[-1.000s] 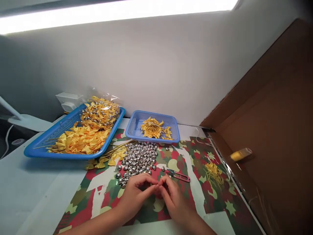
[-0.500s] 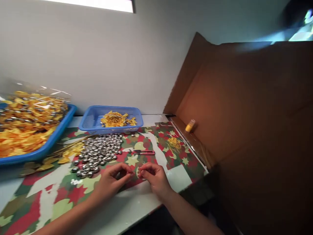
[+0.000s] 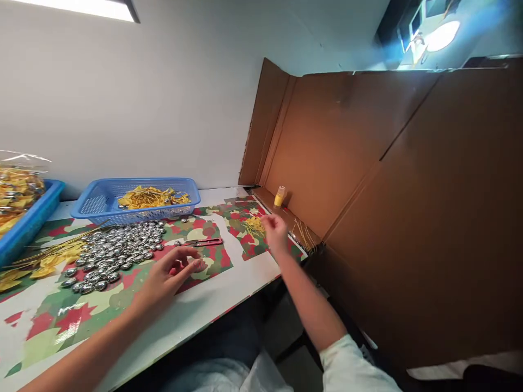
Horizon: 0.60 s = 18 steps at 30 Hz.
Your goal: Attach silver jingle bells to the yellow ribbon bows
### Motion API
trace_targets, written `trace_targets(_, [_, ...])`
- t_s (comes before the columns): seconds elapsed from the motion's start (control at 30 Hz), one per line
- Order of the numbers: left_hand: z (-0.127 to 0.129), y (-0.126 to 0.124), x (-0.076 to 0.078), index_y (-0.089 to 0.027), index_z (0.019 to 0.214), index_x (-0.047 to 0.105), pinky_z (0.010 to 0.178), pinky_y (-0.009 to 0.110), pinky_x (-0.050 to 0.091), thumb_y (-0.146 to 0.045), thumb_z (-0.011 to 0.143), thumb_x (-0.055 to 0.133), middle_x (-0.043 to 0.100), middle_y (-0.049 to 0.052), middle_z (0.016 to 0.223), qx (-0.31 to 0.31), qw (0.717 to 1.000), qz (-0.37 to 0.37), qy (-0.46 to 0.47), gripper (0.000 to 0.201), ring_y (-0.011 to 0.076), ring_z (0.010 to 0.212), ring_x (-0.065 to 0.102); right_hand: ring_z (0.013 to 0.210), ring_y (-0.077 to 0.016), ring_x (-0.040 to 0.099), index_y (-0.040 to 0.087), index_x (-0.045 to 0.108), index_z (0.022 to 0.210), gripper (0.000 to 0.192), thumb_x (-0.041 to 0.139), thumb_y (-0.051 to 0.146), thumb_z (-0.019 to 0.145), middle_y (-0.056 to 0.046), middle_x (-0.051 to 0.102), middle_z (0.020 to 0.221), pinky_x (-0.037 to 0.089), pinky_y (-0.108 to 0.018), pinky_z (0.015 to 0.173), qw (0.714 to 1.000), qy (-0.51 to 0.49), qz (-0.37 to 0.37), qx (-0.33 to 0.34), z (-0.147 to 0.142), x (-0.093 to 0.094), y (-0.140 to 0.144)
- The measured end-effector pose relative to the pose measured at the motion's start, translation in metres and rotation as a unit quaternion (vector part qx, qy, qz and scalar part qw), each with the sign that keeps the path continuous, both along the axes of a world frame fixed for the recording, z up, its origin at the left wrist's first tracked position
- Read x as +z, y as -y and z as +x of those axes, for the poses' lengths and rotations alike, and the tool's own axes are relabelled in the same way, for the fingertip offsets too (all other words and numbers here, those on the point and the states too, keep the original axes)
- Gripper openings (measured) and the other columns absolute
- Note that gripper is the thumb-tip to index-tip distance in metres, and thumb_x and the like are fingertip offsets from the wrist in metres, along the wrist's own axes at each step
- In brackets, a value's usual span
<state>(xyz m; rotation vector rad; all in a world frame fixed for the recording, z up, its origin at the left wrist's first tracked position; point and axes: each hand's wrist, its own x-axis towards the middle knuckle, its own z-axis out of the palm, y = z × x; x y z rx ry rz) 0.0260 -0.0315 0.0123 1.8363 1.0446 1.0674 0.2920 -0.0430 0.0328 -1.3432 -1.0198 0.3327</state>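
Above the near part of the patterned table cover, my left hand has thumb and fingers curled together. Whatever is between its fingertips is too small to make out. My right hand is closed in a pinch beside a small pile of yellow thread-like strands; its fingertips are partly hidden. Thread snips with a red handle lie beyond my left hand, with a single silver bead by their tip. Many shiny silver beads are heaped to the left of that hand.
A blue basket at the back holds yellow petal-like pieces. Another blue tray stands far left with a plastic bag of yellow and silver pieces. Yellow leaves on stems lie left. A cardboard wall bounds the right, near a small yellow bottle.
My hands were close together; now my right hand has moved away to the right, to the yellow strands. My left hand stays over the near table. The view has turned right.
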Motion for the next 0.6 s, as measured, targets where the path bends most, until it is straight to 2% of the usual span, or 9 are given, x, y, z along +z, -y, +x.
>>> trace_targets(0.03, [-0.002, -0.001, 0.0, -0.02, 0.087, 0.064, 0.049, 0.021, 0.039, -0.058, 0.072, 0.06, 0.055, -0.002, 0.063, 0.001, 1.0, 0.004, -0.003, 0.041, 0.0122, 0.054, 0.048, 0.077, -0.0171, 0.063, 0.015, 0.065, 0.08, 0.025, 0.053, 0.037, 0.078, -0.008, 0.071, 0.084, 0.049, -0.028, 0.072, 0.996, 0.051, -0.016, -0.07, 0.031, 0.007, -0.004])
trace_targets(0.1, [-0.006, -0.002, 0.001, -0.021, 0.083, 0.063, 0.05, 0.021, 0.038, -0.058, 0.074, 0.058, 0.054, -0.002, 0.062, -0.013, 1.0, 0.009, -0.009, 0.039, 0.0121, 0.054, 0.046, 0.079, -0.0179, 0.063, 0.013, 0.066, 0.085, 0.028, 0.048, 0.034, 0.081, -0.012, 0.071, 0.088, 0.049, -0.028, 0.073, 0.97, 0.148, -0.076, -0.176, 0.086, 0.017, -0.007])
trace_targets(0.2, [-0.006, 0.0, 0.001, -0.021, 0.079, 0.063, 0.054, 0.022, 0.039, -0.056, 0.077, 0.056, 0.058, 0.0, 0.068, -0.04, 0.999, 0.026, -0.021, 0.035, 0.0134, 0.06, 0.049, 0.075, -0.0187, 0.064, 0.011, 0.068, 0.081, 0.021, 0.053, 0.025, 0.077, -0.013, 0.072, 0.084, 0.048, -0.028, 0.072, 0.959, 0.179, -0.116, -0.188, 0.135, 0.018, -0.007])
trace_targets(0.33, [-0.005, 0.001, -0.001, -0.021, 0.077, 0.062, 0.056, 0.021, 0.038, -0.052, 0.08, 0.054, 0.062, 0.001, 0.075, -0.071, 0.997, 0.035, -0.022, 0.032, 0.014, 0.064, 0.051, 0.071, -0.0174, 0.064, 0.013, 0.069, 0.074, 0.013, 0.057, 0.019, 0.073, -0.011, 0.072, 0.078, 0.047, -0.026, 0.069, 0.95, 0.204, -0.158, -0.177, 0.149, 0.004, -0.01])
trace_targets(0.6, [-0.006, -0.002, 0.001, -0.02, 0.071, 0.062, 0.054, 0.022, 0.04, -0.056, 0.077, 0.055, 0.062, 0.002, 0.071, -0.059, 0.998, 0.017, -0.002, 0.037, 0.0147, 0.062, 0.052, 0.069, -0.0158, 0.064, 0.014, 0.07, 0.074, 0.012, 0.058, 0.019, 0.075, -0.008, 0.073, 0.077, 0.045, -0.024, 0.064, 0.927, 0.263, -0.216, -0.156, 0.155, -0.008, -0.018])
